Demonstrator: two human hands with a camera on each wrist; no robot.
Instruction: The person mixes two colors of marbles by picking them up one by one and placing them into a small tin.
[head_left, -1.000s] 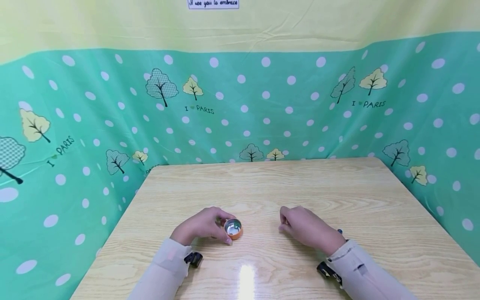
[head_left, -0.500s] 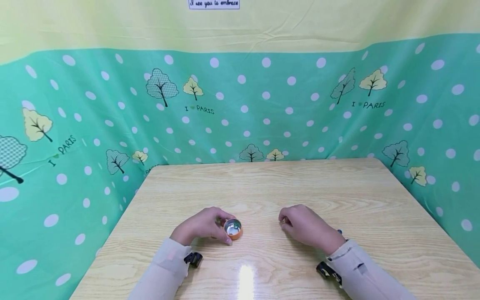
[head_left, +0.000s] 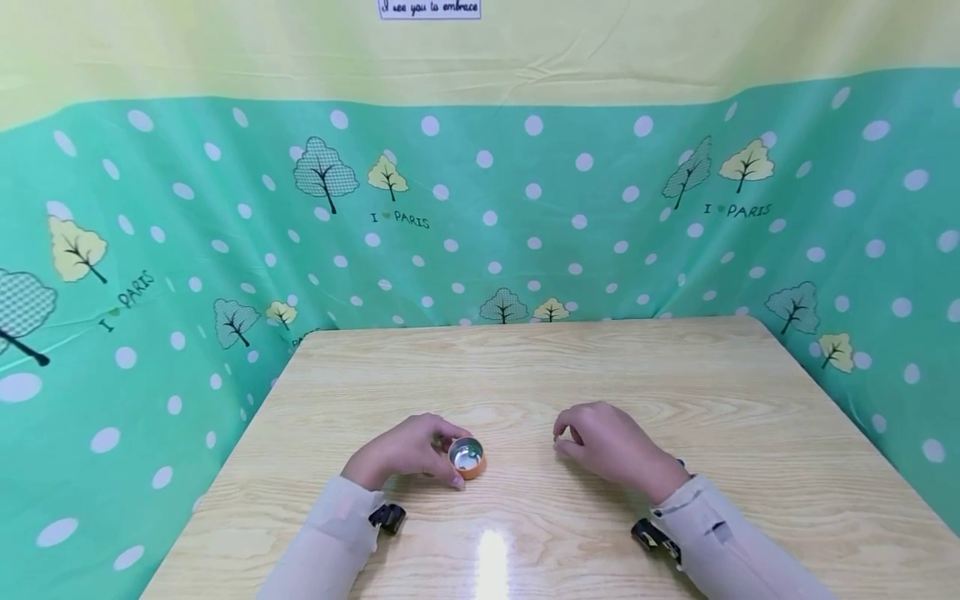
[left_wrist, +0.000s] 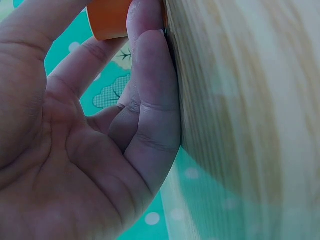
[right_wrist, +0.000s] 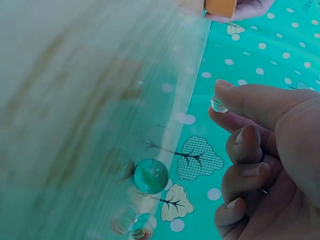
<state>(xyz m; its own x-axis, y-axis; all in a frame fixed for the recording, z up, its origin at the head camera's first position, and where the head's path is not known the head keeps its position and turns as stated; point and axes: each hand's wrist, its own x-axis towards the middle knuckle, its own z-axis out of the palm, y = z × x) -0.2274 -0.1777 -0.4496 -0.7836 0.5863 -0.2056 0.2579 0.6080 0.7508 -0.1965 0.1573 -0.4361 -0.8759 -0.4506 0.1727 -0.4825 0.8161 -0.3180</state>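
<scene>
My left hand grips a small round orange tin from its left side, thumb and fingers curled round the wall. The tin stands upright, its silvery inside facing up, with something small and green in it. To its right, my right hand pinches a clear glass marble between thumb and index finger, the other fingers curled in. In the right wrist view, a larger green-tinted marble and a clear marble with reddish colour rest on the table beyond that hand.
Under both hands lies a pale wood-grain table. A green polka-dot curtain with printed trees hangs behind it and along both sides. A black clip-like device sits at the left wrist, another black device at the right.
My right hand has shifted slightly up and to the left, its thumb and index finger now showing more clearly. My left hand and the tin stay in place.
</scene>
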